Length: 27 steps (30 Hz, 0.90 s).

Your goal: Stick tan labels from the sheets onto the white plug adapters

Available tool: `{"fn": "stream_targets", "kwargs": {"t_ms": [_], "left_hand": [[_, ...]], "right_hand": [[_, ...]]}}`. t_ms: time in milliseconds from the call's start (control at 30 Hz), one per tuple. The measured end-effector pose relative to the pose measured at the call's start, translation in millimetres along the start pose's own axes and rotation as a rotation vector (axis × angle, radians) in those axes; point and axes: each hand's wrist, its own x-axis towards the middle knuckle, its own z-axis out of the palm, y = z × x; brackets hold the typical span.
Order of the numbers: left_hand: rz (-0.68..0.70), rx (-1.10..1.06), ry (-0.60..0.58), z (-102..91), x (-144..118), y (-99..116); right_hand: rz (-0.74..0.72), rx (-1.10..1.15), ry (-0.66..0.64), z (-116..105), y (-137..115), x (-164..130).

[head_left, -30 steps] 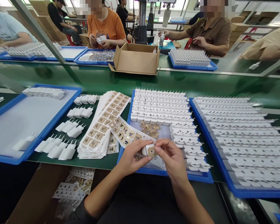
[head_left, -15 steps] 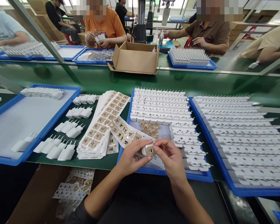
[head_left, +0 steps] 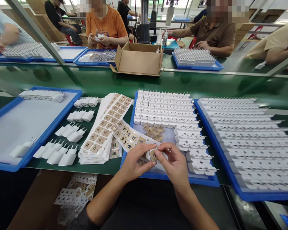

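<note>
Between the fingers and thumb of my left hand is a white plug charger, its end face turned toward me. A tan sticker with small dark slots covers that face. My right hand closes on the charger's right side, its thumb pressing the sticker and its fingers bent behind. Below both hands, a partly used sheet of tan stickers lies across the blue-rimmed tray. Rows of white chargers stand in that tray, prongs up, beside a small pile of loose tan pieces.
A stack of sticker sheets lies left of the tray, beside several loose chargers. Another tray is at far left, and a full charger tray at right. Across the green belt stands an open carton; co-workers sit beyond.
My right thumb has slid left over the sticker on the charger's face. My left hand keeps its hold. Across the belt, the co-worker in orange has lowered the white pieces slightly.
</note>
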Motion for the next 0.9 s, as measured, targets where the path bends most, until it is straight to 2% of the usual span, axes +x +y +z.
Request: {"fn": "stream_targets", "kwargs": {"t_ms": [333,633,767,900], "left_hand": [[0.055,0.058,0.058,1.5,-0.5,-2.1],[0.063,0.026,0.106,3.4,-0.2,-5.2],[0.073,-0.001,0.179,5.7,-3.3,-7.4],[0.096,-0.086,0.224,7.2,-5.6,-8.5]], "right_hand": [[-0.097,-0.185,0.053,7.8,0.7,-1.1],[-0.294,-0.393,0.057,10.8,-0.2,0.6],[-0.152,-0.304,-0.025,10.8,1.9,0.3],[-0.027,-0.035,-0.180,4.9,4.9,0.5]]}}
